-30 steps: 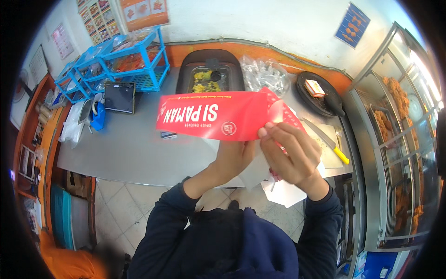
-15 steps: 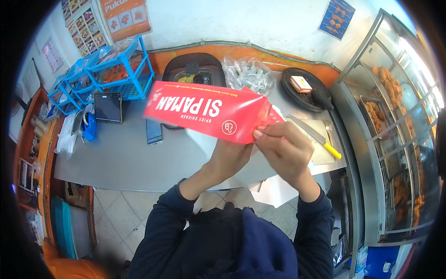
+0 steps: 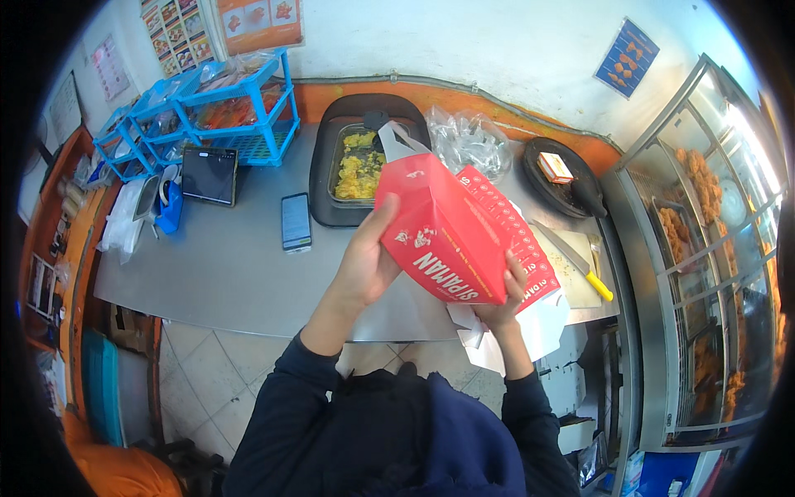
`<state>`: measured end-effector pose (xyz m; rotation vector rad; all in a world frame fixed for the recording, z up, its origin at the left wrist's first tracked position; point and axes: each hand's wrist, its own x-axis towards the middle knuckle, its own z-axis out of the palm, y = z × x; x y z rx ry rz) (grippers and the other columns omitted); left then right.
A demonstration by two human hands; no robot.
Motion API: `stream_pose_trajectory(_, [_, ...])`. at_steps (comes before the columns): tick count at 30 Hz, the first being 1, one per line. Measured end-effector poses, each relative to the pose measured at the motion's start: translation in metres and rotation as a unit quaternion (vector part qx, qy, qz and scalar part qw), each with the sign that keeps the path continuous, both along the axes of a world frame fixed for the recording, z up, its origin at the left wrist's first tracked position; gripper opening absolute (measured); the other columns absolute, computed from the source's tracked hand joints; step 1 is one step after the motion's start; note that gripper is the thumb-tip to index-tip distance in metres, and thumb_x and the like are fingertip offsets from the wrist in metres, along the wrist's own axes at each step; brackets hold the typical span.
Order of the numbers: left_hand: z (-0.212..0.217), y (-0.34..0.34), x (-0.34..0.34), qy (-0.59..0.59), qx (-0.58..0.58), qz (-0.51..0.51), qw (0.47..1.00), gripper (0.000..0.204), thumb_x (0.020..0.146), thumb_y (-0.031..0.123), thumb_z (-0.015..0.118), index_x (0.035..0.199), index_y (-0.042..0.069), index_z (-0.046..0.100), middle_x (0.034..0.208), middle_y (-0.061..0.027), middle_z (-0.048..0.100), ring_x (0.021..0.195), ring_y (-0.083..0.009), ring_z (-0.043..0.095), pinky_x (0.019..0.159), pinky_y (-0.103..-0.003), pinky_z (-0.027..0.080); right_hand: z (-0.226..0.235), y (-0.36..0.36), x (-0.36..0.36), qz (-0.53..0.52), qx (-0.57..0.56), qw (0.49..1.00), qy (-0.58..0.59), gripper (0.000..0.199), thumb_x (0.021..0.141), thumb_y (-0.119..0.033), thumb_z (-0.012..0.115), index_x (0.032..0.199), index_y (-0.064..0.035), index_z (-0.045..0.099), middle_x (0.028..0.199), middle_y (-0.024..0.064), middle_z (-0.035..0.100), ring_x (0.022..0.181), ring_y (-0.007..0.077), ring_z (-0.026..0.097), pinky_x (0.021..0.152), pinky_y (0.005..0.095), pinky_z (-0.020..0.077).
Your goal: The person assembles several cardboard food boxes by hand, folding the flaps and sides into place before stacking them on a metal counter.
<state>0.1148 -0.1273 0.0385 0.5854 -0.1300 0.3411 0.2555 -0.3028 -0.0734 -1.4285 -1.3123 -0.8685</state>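
Red cardboard box, white lettering, gripped by left hand and right hand above steel counter; blue poster behind.

Both hands raised; left open-palmed, right gripping.

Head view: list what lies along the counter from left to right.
Blue rack → tablet → phone → left hand → red carton, held by both hands → right hand → yellow-handled knife → glass case of fried food.
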Motion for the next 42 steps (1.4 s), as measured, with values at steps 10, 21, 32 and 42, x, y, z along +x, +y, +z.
stream_pose_trajectory(10, [-0.046,-0.012,-0.032,0.088,0.325,0.18,0.924,0.043,0.084,0.005,0.051,0.123,0.001,0.033,0.115,-0.0082,0.048,0.101,-0.0128,0.05,0.085,-0.028,0.041,0.137,0.047,-0.047,0.04,-0.108,0.993,0.028,0.055,0.061,-0.022,0.072,0.109,-0.0046,0.053,0.111,0.0166,0.051,0.096,0.0315,0.05,0.079,0.0378,0.0424])
stream_pose_trajectory(21, [-0.102,0.015,-0.051,0.19,0.4,0.295,0.847,0.039,0.086,0.008,0.045,0.121,0.0,0.03,0.111,-0.0119,0.047,0.097,-0.0207,0.049,0.082,-0.032,0.039,0.152,0.127,-0.105,0.101,-0.097,0.949,-0.282,0.024,0.055,-0.005,0.064,0.078,-0.0052,0.061,0.083,0.0095,0.06,0.07,0.0222,0.058,0.054,0.0298,0.0474])
stream_pose_trajectory(32, [-0.079,0.022,-0.047,0.109,0.274,0.298,0.908,0.042,0.084,0.01,0.049,0.12,0.001,0.032,0.109,-0.0134,0.048,0.097,-0.0222,0.049,0.082,-0.033,0.04,0.126,0.133,-0.151,0.075,-0.081,0.991,-0.078,0.021,0.058,-0.001,0.068,0.079,-0.0015,0.062,0.073,0.006,0.059,0.064,0.0185,0.061,0.051,0.0239,0.0483])
stream_pose_trajectory(42, [-0.065,0.019,-0.045,0.06,0.245,0.316,0.915,0.044,0.082,0.012,0.053,0.12,0.001,0.035,0.108,-0.0147,0.049,0.097,-0.0236,0.05,0.082,-0.033,0.04,0.122,0.128,-0.129,0.04,-0.059,0.99,-0.121,0.022,0.056,0.0,0.069,0.078,-0.0002,0.062,0.072,0.0075,0.055,0.061,0.0195,0.058,0.049,0.0261,0.0466])
